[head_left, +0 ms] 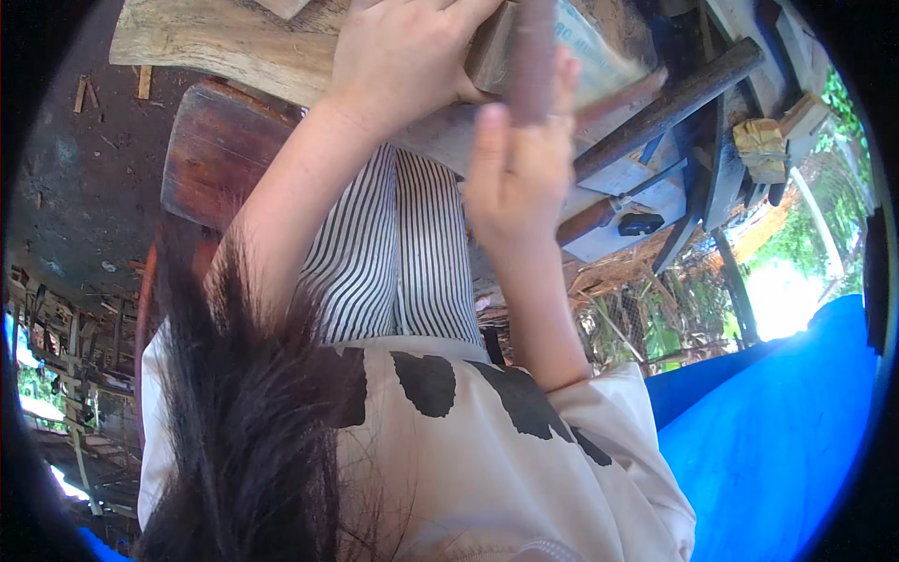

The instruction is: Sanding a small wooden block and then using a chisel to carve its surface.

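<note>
At the top of the head view my left hand [398, 61] grips a brown wooden block [491, 49], thumb stretched along its near side; the picture's edge cuts off part of the fingers. Just right of it my right hand [524, 169] is closed round a reddish-brown wooden bar [533, 66] that points away from me. Motion smears this hand and the bar, and the bar's far end is out of view. Under both hands lies a worn wooden work surface [435, 136]. A pale sheet with blue print [599, 61] lies right of the bar.
A thick wooden slab [220, 37] extends left, above a reddish-brown wooden seat [220, 150]. To the right are a dark round pole [674, 108], a wooden-handled tool [590, 222], a small black object [641, 224] and a yellowish block [759, 150]. Blue tarp [777, 431] hangs lower right.
</note>
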A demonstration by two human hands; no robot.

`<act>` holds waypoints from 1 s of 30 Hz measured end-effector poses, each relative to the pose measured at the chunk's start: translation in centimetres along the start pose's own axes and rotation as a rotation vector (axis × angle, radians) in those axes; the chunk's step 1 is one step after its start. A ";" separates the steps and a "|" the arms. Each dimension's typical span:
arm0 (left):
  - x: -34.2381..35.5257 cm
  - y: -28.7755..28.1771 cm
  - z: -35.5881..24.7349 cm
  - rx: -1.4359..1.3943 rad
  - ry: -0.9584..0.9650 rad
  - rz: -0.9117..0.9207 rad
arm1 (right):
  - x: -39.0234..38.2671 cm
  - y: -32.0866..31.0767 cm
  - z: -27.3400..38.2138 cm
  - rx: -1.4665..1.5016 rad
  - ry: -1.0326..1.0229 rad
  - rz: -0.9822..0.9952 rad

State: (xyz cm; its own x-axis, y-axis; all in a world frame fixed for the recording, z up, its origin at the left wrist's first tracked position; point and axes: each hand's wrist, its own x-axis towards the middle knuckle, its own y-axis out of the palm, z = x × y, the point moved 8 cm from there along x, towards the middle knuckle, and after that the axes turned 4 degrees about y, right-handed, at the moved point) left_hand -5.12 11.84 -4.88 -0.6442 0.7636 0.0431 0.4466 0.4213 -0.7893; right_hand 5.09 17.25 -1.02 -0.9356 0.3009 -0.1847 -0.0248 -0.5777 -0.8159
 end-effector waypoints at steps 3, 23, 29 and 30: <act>0.0 0.3 0.2 -0.008 -0.006 -0.009 | 0.7 1.7 0.0 -0.114 0.030 0.110; -0.6 -0.4 0.7 -0.032 0.008 -0.018 | 0.2 3.0 1.0 -0.191 0.125 0.135; -0.5 -1.0 0.3 -0.082 0.024 -0.097 | -1.4 2.9 1.0 -0.115 0.149 0.032; -0.4 -0.9 0.1 -0.082 0.026 -0.092 | -1.6 2.9 0.8 -0.112 0.153 0.032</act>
State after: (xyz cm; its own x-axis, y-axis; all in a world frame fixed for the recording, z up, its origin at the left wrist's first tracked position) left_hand -5.30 11.11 -4.23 -0.6693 0.7316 0.1296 0.4360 0.5280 -0.7288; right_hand 6.20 14.55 -2.65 -0.8705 0.4007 -0.2856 0.0514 -0.5031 -0.8627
